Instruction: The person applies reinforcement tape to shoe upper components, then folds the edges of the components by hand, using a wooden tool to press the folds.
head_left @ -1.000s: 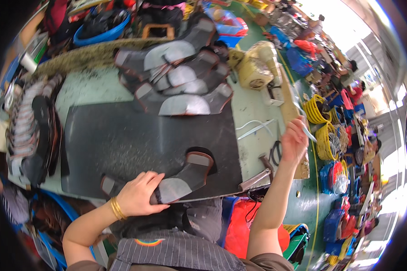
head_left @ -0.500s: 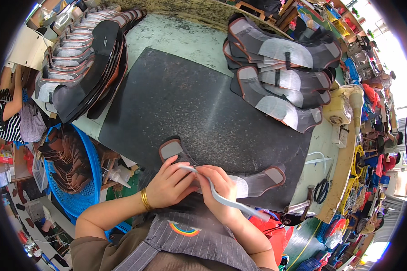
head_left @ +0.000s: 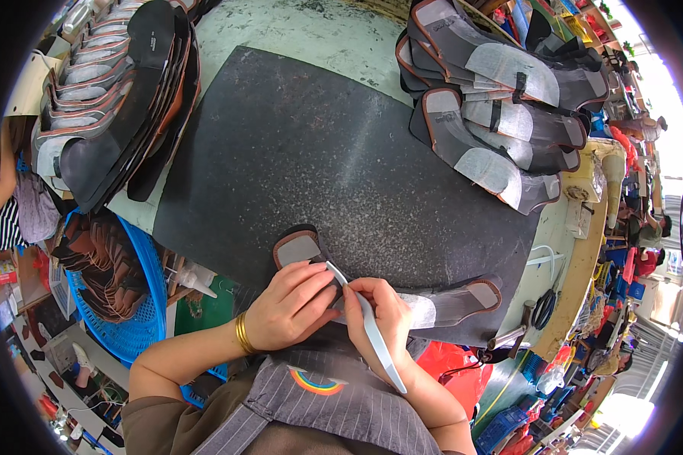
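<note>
A narrow pale grey-white strip (head_left: pixel 374 332) runs between my hands, its lower end hanging free over my right wrist. My right hand (head_left: pixel 378 311) pinches it between thumb and fingers. At its upper end, the closed fingers of my left hand (head_left: pixel 290 307) press together around the strip; the thumb's grip is partly hidden. Under both hands lies a curved dark shoe-upper piece (head_left: pixel 463 305) with pale patches and a reddish-brown edge. Its far left end (head_left: pixel 299 247) shows beyond my left fingers, while its middle is covered by my hands.
A black mat (head_left: pixel 303 144) covers much of the green table. Similar upper pieces are stacked at left (head_left: pixel 106 98) and right (head_left: pixel 478 152). A blue basket (head_left: pixel 154 284) holds brown pieces. A hammer (head_left: pixel 512 334) and black coil (head_left: pixel 543 309) lie at the right edge. Another person's arm (head_left: pixel 4 171) shows far left.
The strip's loose end has swung from pointing right to hanging down along my right wrist, and its upper end now points up and away. The view has shifted slightly.
</note>
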`<state>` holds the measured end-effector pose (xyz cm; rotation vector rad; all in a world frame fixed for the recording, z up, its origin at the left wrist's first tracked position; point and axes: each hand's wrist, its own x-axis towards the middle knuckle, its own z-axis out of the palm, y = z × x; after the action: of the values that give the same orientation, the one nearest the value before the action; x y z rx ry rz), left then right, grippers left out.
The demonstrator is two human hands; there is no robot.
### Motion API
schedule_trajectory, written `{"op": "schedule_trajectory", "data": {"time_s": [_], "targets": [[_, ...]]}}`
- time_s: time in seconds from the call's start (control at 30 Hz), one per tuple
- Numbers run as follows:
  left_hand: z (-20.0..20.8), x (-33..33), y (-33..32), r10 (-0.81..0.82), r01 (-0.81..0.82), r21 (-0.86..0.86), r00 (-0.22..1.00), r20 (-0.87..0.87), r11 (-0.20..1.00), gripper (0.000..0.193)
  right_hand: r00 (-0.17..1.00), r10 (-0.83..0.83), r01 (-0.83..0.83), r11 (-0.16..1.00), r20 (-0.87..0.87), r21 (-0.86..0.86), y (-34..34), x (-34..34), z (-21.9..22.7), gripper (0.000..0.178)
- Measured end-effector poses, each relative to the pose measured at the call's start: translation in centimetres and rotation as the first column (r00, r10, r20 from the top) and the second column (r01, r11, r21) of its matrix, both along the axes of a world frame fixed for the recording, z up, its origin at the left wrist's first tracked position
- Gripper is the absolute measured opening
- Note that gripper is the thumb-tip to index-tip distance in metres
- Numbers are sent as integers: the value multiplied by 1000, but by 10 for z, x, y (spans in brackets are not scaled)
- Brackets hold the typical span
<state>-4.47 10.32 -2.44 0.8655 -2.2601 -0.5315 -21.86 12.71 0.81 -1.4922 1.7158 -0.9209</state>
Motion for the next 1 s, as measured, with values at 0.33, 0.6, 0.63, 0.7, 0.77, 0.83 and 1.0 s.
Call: {"op": "schedule_trajectory", "data": {"time_s": [0.33, 0.6, 0.63, 0.7, 0.77, 0.83, 1.0], "targets": [[14, 0, -4, -66, 74, -24, 963, 260, 997, 52, 989, -52, 55, 998, -141, 21, 18, -32, 25, 14], [15, -6, 1, -67, 62, 24, 958, 278, 998, 66, 989, -145, 146, 987, -19, 60, 21, -38, 8, 12], [16, -9, 2, -71, 67, 24, 958, 277, 997, 66, 989, -149, 150, 987, -21, 60, 20, -38, 8, 12], [19, -16, 9, 13, -13, -4, 953, 303, 1000, 67, 990, -124, 128, 990, -61, 65, 16, -37, 9, 13], [20, -26, 19, -18, 24, -23, 973, 231, 999, 60, 986, -127, 131, 991, -105, 33, 14, -39, 7, 15], [19, -39, 18, -234, 219, 96, 955, 182, 971, 63, 978, -203, 207, 973, -47, 103, 16, -43, 2, 16], [21, -45, 19, -172, 155, 87, 955, 243, 984, 70, 973, -230, 230, 973, 0, 7, 33, -85, 4, 17]]}}
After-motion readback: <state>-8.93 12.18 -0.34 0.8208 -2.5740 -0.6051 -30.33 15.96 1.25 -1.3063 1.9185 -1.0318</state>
